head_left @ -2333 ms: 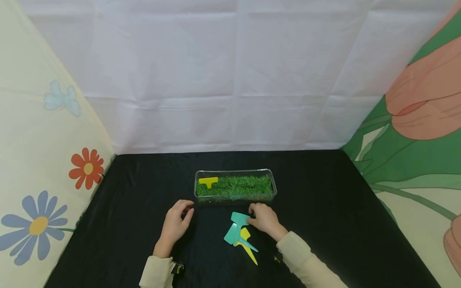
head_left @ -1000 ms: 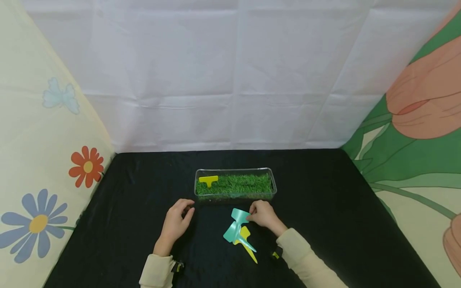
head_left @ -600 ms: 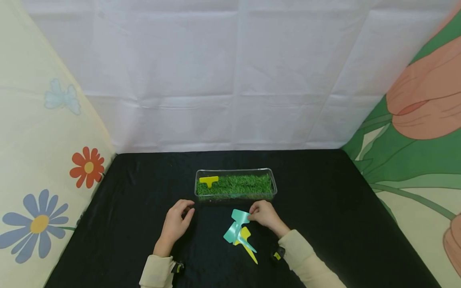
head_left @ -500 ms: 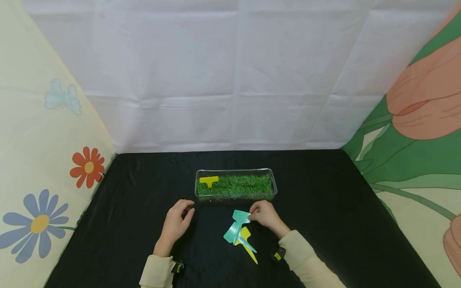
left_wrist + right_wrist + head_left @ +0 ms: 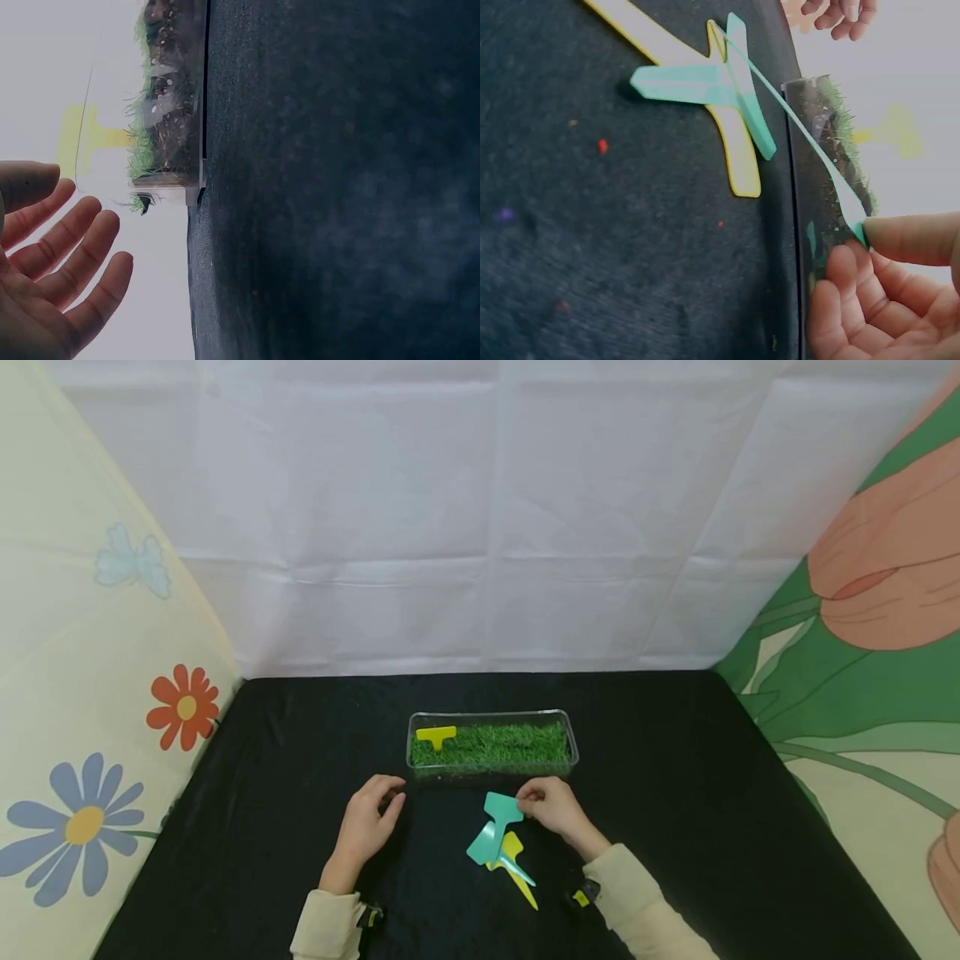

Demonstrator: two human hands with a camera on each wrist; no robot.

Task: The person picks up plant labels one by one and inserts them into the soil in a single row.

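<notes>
My right hand (image 5: 557,807) pinches the wide head of a teal T-shaped plant label (image 5: 503,807) between thumb and fingers. In the right wrist view this held plant label (image 5: 810,139) appears nearly edge-on, slanting up from the table. Beneath it lie a second teal plant label (image 5: 679,82) and a yellow plant label (image 5: 739,154), crossing each other on the black cloth. My left hand (image 5: 365,822) is left of them with relaxed, slightly bent fingers, holding nothing. In the left wrist view, the left hand's fingers (image 5: 82,255) are spread near the planter's corner.
A clear rectangular planter (image 5: 491,770) of soil and green grass stands just beyond both hands. Another yellow plant label (image 5: 436,737) stands upright in its left end. Black cloth (image 5: 675,802) covers the table, with a white sheet (image 5: 480,527) behind and printed panels at both sides.
The right hand has raised the head of the upper teal plant label slightly away from the pile. The left hand has stayed in place, and the other plant labels lie as before.
</notes>
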